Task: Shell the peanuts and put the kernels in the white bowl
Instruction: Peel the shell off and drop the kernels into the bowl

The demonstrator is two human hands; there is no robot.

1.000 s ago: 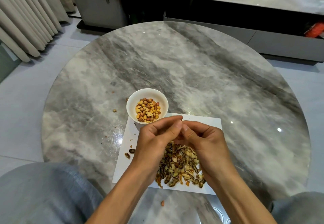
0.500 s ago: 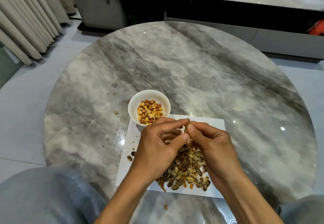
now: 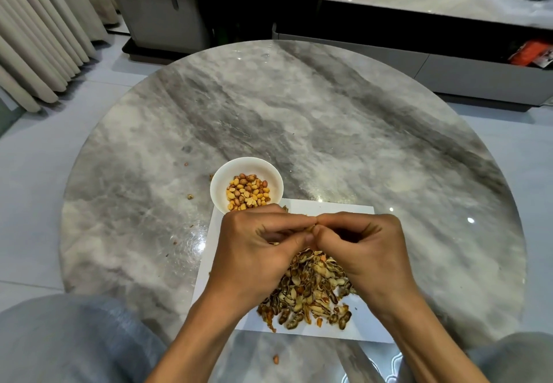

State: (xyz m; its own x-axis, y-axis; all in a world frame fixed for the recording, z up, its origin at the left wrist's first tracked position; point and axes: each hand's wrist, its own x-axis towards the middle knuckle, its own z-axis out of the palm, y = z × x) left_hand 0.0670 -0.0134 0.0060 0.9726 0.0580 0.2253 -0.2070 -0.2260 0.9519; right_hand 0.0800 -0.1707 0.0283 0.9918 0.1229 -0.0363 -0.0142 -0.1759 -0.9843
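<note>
1. One white bowl (image 3: 220, 185) stands on the round marble table (image 3: 329, 131), touching the far left corner of a white paper sheet (image 3: 344, 207). It holds a heap of shelled kernels (image 3: 247, 192), tan and reddish brown, too many to count; they cover the bowl's bottom, with its walls bare above them.
2. One pile of empty shells (image 3: 308, 290) lies on the sheet, beige and dark brown with orange skins among them, partly hidden under the hands.
3. Both hands meet above the sheet, just nearer than the bowl. The left hand (image 3: 254, 251) and the right hand (image 3: 365, 251) pinch the same peanut (image 3: 311, 228) between curled thumbs and forefingers, fingertips touching. Only a sliver of pale shell shows between them, so I cannot tell whether it is cracked.
4. One loose kernel (image 3: 275, 359) lies on the table's near edge, and a few crumbs (image 3: 189, 196) are scattered left of the bowl.
</note>
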